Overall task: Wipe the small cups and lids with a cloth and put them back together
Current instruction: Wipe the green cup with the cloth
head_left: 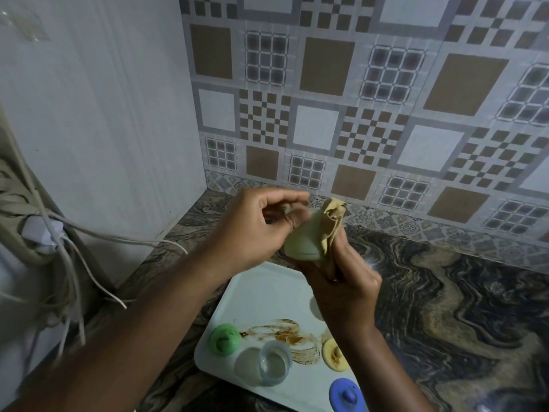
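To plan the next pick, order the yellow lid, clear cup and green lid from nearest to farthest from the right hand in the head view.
From the right hand:
1. yellow lid, right on the tray.
2. clear cup, front middle.
3. green lid, far left.

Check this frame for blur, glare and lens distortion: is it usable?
Head view: motion blur smears the left hand and what looks like a small cup in its grip; the cloth in the right hand reads fine; glare spots the countertop beside it; the tiled wall bows from the wide lens.
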`<state>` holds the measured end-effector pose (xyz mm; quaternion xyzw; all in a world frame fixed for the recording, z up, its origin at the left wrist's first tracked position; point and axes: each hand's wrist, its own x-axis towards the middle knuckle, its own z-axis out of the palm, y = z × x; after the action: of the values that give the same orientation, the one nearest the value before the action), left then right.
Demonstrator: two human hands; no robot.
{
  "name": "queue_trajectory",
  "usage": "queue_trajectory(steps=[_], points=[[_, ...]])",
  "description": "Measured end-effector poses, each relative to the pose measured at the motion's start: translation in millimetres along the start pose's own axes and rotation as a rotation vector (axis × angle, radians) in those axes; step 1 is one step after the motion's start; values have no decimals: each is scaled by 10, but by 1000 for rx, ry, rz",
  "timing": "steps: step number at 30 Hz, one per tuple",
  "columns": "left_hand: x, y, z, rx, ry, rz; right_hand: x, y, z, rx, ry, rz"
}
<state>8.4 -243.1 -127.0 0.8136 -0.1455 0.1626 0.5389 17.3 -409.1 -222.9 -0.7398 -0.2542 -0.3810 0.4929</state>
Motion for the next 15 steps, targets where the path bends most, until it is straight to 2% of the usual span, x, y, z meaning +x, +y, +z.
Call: queue_trajectory(steps=[5, 7, 11, 15], points=[[99, -84, -141, -124, -71, -135, 68, -45, -43, 146, 14, 118], [101, -75, -100, -133, -53, -127, 64, -10, -35, 125, -30, 93], [44, -58, 31, 23, -18, -16, 6, 84, 4, -65, -87, -52], [53, -81, -35, -76, -34, -83, 43, 32, -48, 43, -28, 42]])
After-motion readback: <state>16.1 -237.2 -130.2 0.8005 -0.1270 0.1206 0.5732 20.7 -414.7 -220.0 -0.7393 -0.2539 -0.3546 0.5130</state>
